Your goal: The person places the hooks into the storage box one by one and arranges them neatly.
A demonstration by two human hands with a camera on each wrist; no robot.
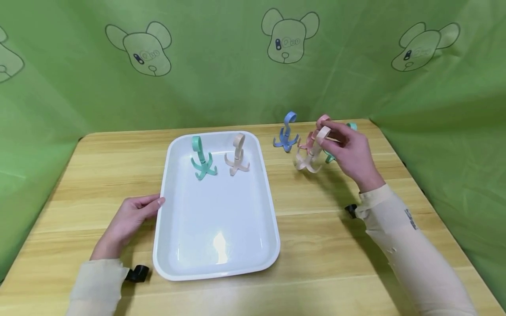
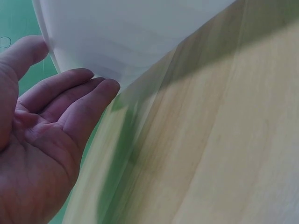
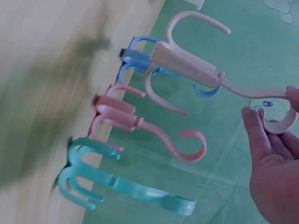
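Note:
In the head view my right hand point(image 1: 349, 151) pinches a pale pink multi-armed hanging hook point(image 1: 309, 161) by its curled top, prongs downward. The right wrist view shows this held hook point(image 3: 187, 65) higher than the others, above the wooden table. Behind it stand a blue hook point(image 1: 287, 136), a darker pink hook point(image 3: 117, 112) and a teal hook point(image 3: 93, 175). My left hand point(image 1: 132, 219) holds the left side of a white tray point(image 1: 221, 206), thumb at the rim and fingers against the outer wall point(image 2: 103, 37). Inside the tray stand a green hook point(image 1: 203, 164) and a pale pink hook point(image 1: 237, 160).
A green cloth point(image 1: 221, 87) with printed bear outlines hangs behind the table point(image 1: 316, 250) and along its sides. Small black pieces point(image 1: 138, 273) show by both wrists.

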